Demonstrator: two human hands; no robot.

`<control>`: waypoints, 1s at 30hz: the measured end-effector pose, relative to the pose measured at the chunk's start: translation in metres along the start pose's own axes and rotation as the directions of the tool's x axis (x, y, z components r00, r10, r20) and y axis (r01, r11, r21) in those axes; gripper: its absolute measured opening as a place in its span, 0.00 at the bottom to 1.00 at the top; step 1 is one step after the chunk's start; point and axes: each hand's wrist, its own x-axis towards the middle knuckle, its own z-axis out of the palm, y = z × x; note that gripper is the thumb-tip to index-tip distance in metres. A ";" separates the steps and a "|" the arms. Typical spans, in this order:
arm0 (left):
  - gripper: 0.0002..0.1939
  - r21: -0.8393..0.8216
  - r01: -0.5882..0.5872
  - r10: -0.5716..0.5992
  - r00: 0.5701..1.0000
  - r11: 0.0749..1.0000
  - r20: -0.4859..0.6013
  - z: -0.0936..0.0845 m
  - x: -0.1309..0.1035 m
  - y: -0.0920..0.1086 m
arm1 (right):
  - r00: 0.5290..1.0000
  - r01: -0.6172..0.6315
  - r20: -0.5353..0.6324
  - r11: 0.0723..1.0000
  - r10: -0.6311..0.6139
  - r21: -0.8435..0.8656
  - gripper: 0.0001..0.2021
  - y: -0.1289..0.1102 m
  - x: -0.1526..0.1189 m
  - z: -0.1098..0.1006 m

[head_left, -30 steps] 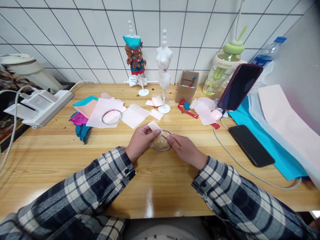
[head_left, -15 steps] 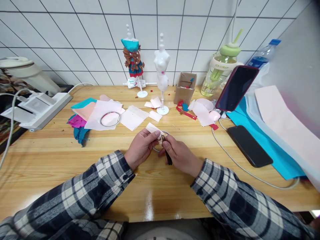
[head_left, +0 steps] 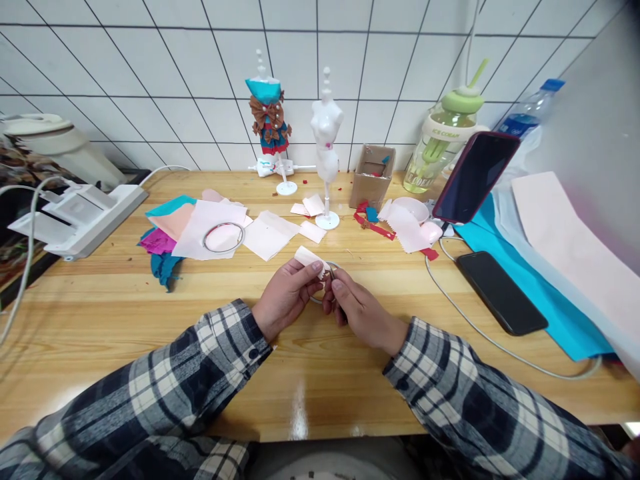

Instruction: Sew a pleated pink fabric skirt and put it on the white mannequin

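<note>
My left hand (head_left: 286, 295) is closed, its thumb and fingers pinching a small strip of pale pink paper (head_left: 307, 257). The strip's right end looks jagged. Against that end is my right hand (head_left: 364, 305), fingers wrapped around dark thread snips (head_left: 333, 272); most of the tool is hidden by the fingers. A thin pale ring (head_left: 316, 301) lies on the table under both hands, partly covered. Behind the strip are a square of pale pink paper (head_left: 271, 235) and smaller pink pieces (head_left: 312, 232).
A white mini mannequin (head_left: 327, 143) and a dressed one (head_left: 270, 120) stand near the tiled wall. Coloured paper (head_left: 170, 220) and a metal ring (head_left: 223, 251) lie left. Rightward are a cardboard box (head_left: 367, 190), a propped phone (head_left: 475, 177), another phone (head_left: 501, 293) and a cable (head_left: 475, 332).
The snips have turned in my right hand, and their dark handle is now mostly behind the fingers. My left hand keeps its pinch on the paper. The view has shifted slightly.
</note>
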 end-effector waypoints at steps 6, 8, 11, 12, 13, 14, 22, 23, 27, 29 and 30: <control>0.12 -0.018 0.027 -0.028 0.999 0.999 -0.037 -0.001 0.000 0.001 | 0.993 -0.101 0.076 0.992 0.095 0.079 0.10 0.003 0.004 -0.002; 0.12 -0.017 0.037 -0.038 0.999 0.999 -0.035 -0.001 0.000 0.002 | 0.992 -0.108 0.080 0.992 0.103 0.072 0.10 0.002 0.004 -0.002; 0.12 -0.014 0.041 -0.042 0.998 0.999 -0.042 0.000 0.000 0.002 | 0.990 -0.116 0.086 0.991 0.111 0.061 0.09 0.001 0.004 -0.002; 0.12 -0.016 0.038 -0.039 0.998 0.999 -0.047 0.000 0.000 0.002 | 0.990 -0.116 0.088 0.991 0.111 0.059 0.08 0.001 0.004 -0.001; 0.12 -0.020 0.033 -0.034 0.998 0.999 -0.051 0.000 0.000 0.002 | 0.990 -0.114 0.089 0.992 0.109 0.056 0.08 0.001 0.004 -0.001; 0.12 -0.024 0.028 -0.029 0.998 0.999 -0.055 0.000 0.000 0.002 | 0.990 -0.112 0.089 0.992 0.107 0.052 0.08 0.001 0.003 -0.001; 0.13 0.000 0.027 -0.027 0.999 1.000 -0.035 0.001 -0.001 0.001 | 0.993 -0.100 0.071 0.993 0.095 0.062 0.11 0.001 0.003 -0.001; 0.13 0.000 0.022 -0.022 0.999 1.000 -0.030 0.001 0.000 0.001 | 0.993 -0.097 0.069 0.993 0.093 0.060 0.11 0.002 0.003 -0.001; 0.11 -0.007 0.021 -0.021 1.000 1.000 0.000 0.000 0.000 0.000 | 0.995 -0.081 0.067 0.996 0.077 0.045 0.11 0.003 0.003 -0.001; 0.11 -0.011 0.022 -0.022 1.000 1.000 0.004 0.000 0.001 -0.001 | 0.995 -0.081 0.066 0.996 0.078 0.044 0.10 0.004 0.004 -0.001; 0.11 -0.013 0.022 -0.022 1.000 1.000 0.004 0.000 0.001 -0.001 | 0.995 -0.083 0.064 0.995 0.079 0.047 0.10 0.005 0.004 0.000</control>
